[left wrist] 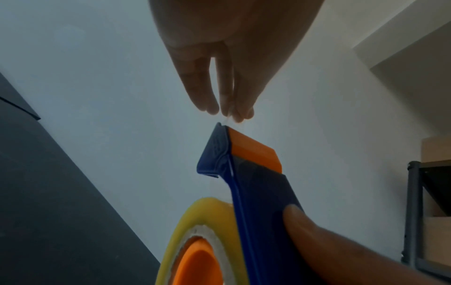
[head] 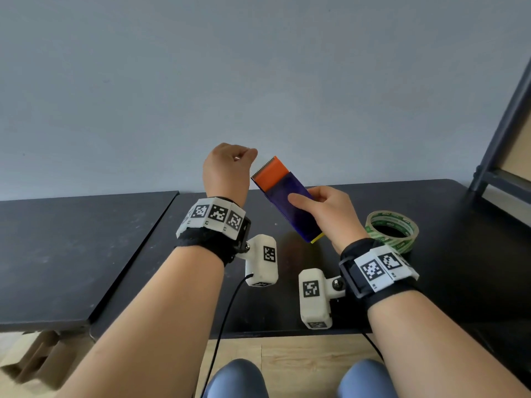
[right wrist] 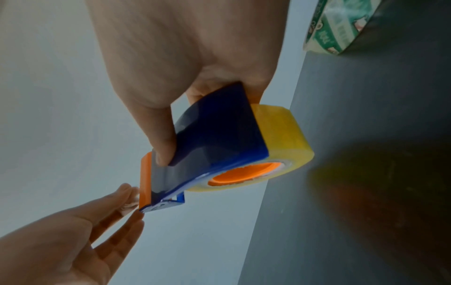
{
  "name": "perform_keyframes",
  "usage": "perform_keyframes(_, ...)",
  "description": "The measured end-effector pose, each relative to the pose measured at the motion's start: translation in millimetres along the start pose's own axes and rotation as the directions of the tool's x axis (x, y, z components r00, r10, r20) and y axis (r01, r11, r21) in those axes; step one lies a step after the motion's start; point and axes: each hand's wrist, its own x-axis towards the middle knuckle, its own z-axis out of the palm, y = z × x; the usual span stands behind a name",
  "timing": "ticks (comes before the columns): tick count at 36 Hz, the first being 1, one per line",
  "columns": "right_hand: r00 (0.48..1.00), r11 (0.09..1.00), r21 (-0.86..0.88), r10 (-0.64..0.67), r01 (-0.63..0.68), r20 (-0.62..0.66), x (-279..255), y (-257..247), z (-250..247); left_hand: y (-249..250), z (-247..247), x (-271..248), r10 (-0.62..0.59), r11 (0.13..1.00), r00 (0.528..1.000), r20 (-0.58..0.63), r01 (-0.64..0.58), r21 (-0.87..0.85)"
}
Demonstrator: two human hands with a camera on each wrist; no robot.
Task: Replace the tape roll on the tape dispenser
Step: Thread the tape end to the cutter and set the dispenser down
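Aloft, glossy blue tape dispenser (head: 290, 199) gripped by right hand (head: 324, 214); left hand (head: 227, 170) pinching clear tape end

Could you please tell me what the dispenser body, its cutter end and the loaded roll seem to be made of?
Dispenser body: apparently glossy blue plastic, with soft highlights. Cutter end: matte orange plastic, with a toothed strip that may be metal. Loaded roll: clear yellowish film tape on a pale, probably cardboard, core.

green tape roll (head: 392, 229) just right of right hand (head: 324, 216); bare table (head: 86, 248) leftward
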Motion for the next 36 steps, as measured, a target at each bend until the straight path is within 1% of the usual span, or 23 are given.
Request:
perform_keyframes(5,1.0,0.999,-0.014,-0.028,0.028,0.0,1.9,0.6,0.0,-1.6,-1.1,2.2,-0.009,1.0,1.0,0.001,0.009,-0.023)
perform_keyframes(13,0.995,0.999,-0.035,-0.029,0.026,-0.095,7.9,8.3,5.2,-1.4,3.3,-7.5,0.077,0.997,0.987,0.144,-0.077,-0.006)
perform_keyframes(17,0.991,0.998,-0.063,-0.022,0.013,-0.136,10.9,9.3,6.6,-6.9,6.1,-12.1,0.143,0.987,0.964,0.224,-0.157,0.046)
perform_keyframes(20,0.985,0.996,-0.09,-0.022,0.007,-0.169,11.7,8.1,7.1,-11.6,10.3,-15.5,0.165,0.976,0.945,0.282,-0.197,0.09)
perform_keyframes(23,0.982,0.995,-0.1,-0.018,-0.001,-0.189,12.3,8.0,8.2,-15.2,13.6,-19.4,0.179,0.962,0.938,0.298,-0.231,0.148)
perform_keyframes(25,0.979,0.995,-0.094,-0.006,-0.014,-0.205,12.9,8.3,9.1,-17.2,15.0,-23.5,0.236,0.931,0.924,0.302,-0.304,0.202)
perform_keyframes(27,0.975,0.996,-0.087,0.002,-0.022,-0.224,13.7,8.2,9.2,-20.2,17.6,-28.6,0.293,0.86,0.884,0.365,-0.411,0.303)
perform_keyframes(29,0.971,0.996,-0.08,0.008,-0.028,-0.239,14.3,6.7,9.3,-24.5,19.4,-32.8,0.302,0.794,0.849,0.432,-0.476,0.379)
perform_keyframes(32,0.968,0.997,-0.062,0.023,-0.039,-0.248,14.5,4.9,9.1,-27.5,20.0,-33.6,0.289,0.744,0.83,0.477,-0.509,0.434)
perform_keyframes(36,0.969,0.998,-0.05,0.031,-0.045,-0.245,15.3,4.9,9.3,-24.6,18.0,-31.5,0.23,0.751,0.813,0.536,-0.498,0.434)
